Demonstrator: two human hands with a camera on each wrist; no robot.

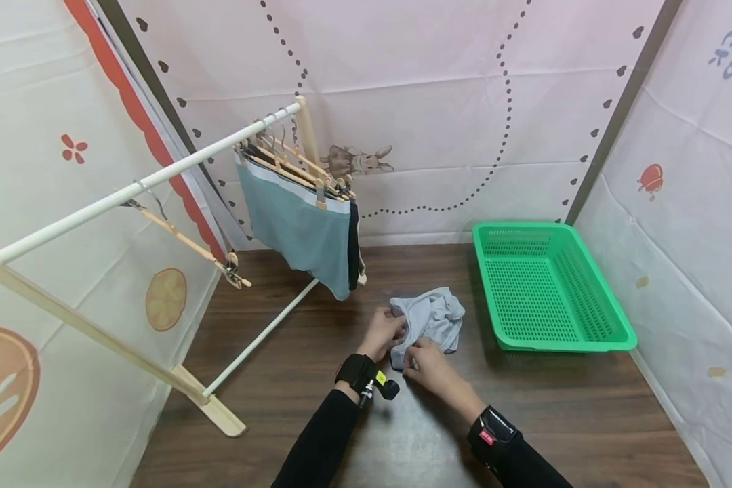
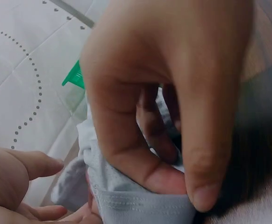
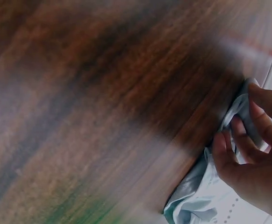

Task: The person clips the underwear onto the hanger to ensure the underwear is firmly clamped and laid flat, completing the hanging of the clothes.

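Observation:
Crumpled light grey underpants (image 1: pixel 439 315) lie on the brown wooden floor between my two hands. At their left edge is my left hand (image 1: pixel 381 335), its fingers gripping the cloth; in the left wrist view its fingertips (image 2: pixel 52 212) are partly hidden behind the fabric. My right hand (image 1: pixel 433 369) pinches the near edge. The left wrist view shows that thumb and forefinger on the stitched waistband (image 2: pixel 140 203). Seen from the right wrist, the folded cloth (image 3: pixel 196 191) sits beside bent fingers (image 3: pixel 225 156).
On the left stands a rack with a white rail (image 1: pixel 97 207). Blue underpants (image 1: pixel 299 224) hang there with darker garments behind, and a bare clip hanger (image 1: pixel 179 234) hangs nearer. A green basket (image 1: pixel 494 298) stands on the right. Printed cloth walls (image 1: pixel 427 122) surround the floor.

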